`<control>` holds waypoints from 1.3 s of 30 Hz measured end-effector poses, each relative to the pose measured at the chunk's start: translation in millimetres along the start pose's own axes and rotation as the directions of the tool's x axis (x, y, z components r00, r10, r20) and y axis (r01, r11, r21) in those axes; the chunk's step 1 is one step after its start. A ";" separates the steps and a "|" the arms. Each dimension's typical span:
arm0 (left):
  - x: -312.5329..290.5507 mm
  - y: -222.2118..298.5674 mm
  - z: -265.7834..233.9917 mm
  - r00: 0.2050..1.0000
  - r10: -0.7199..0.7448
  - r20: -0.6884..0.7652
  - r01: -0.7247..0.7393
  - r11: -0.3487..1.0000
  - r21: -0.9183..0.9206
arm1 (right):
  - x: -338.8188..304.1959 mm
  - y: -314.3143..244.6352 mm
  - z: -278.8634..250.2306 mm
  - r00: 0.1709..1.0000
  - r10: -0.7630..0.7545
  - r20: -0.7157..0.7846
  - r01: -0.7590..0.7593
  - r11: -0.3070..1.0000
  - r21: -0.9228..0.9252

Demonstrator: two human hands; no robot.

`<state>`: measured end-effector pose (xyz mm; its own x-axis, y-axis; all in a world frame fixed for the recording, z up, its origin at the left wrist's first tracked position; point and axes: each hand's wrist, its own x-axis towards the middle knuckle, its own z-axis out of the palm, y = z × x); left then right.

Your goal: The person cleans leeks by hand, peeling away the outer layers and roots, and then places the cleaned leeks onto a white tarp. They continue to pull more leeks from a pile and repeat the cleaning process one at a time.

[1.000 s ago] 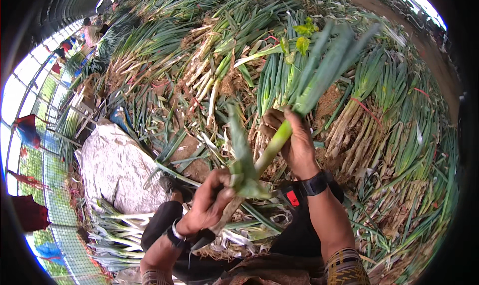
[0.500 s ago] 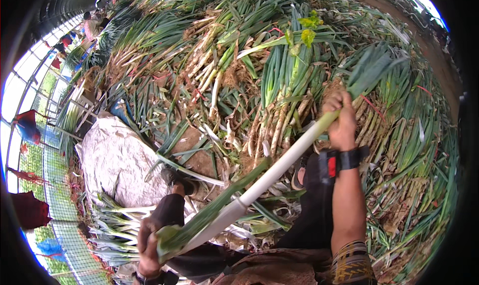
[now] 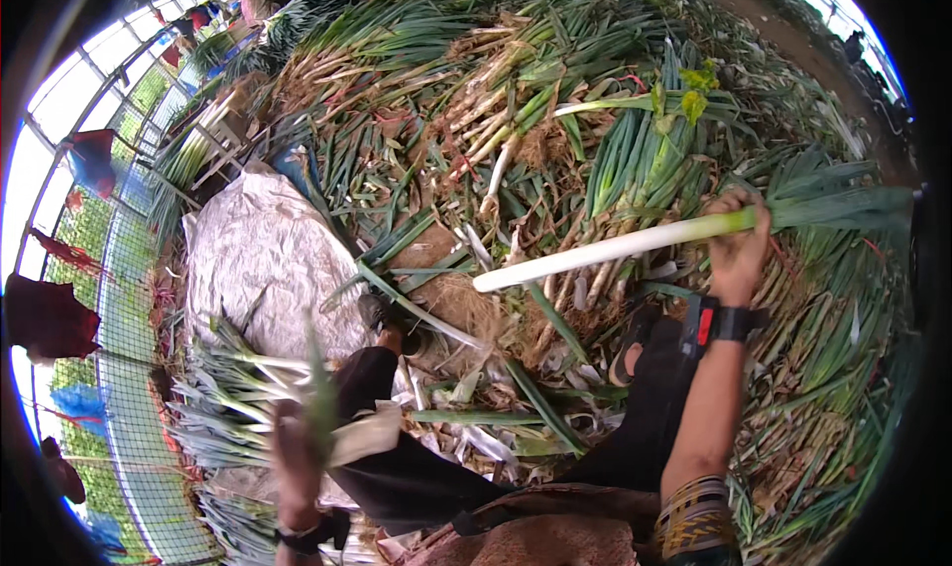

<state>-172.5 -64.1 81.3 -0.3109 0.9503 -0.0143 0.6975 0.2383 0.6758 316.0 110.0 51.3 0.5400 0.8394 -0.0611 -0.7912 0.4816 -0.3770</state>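
A long leek (image 3: 595, 254) with a clean white shaft is gripped in my right hand (image 3: 736, 259), closed round it where the white turns green. Its shaft points left, slightly downward, and its green leaves fan out to the right. At the lower left, my left hand (image 3: 296, 457) is blurred by motion and holds a stripped outer leaf (image 3: 367, 435), pale and broad at one end and green at the other. This leaf is apart from the leek. Beside the left hand lies a row of leeks (image 3: 233, 393) with white shafts and spread green tops.
A whitish woven sheet (image 3: 268, 264) lies at the left. Heaps of unpeeled leeks (image 3: 635, 174) with brown roots cover the far side and right. Leaf scraps (image 3: 481, 442) litter the ground around my feet. Netting (image 3: 149, 397) runs along the left, with a person (image 3: 260, 3) at the far left.
The outer leaf has come away from the leek and stays in my left hand. My right hand has moved right with the leek, which now lies closer to level. The view has shifted.
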 end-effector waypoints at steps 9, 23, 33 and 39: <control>46.5 106.6 124.8 0.666 0.557 0.497 -0.572 0.808 -0.139 | -5.9 -25.1 -6.0 0.868 0.110 0.484 -0.086 0.994 -0.072; 101.7 85.5 192.9 0.388 0.712 0.586 -0.324 0.700 -0.636 | -20.1 -25.7 -2.7 0.871 0.075 0.486 -0.181 0.967 0.176; 112.1 41.8 78.1 0.876 0.435 0.210 -0.285 0.817 -0.501 | -1.8 -23.8 -33.5 0.918 0.029 0.395 -0.186 0.913 0.364; 118.5 47.4 19.1 0.834 0.492 0.248 -0.549 0.701 0.455 | 2.0 -20.0 -38.1 0.891 0.026 0.453 -0.210 0.909 0.361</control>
<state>-163.9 63.6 97.6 0.2442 0.9598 0.1381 0.9535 -0.2636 0.1461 343.8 92.4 23.5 0.3310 0.8747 0.3540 -0.9358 0.3524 0.0042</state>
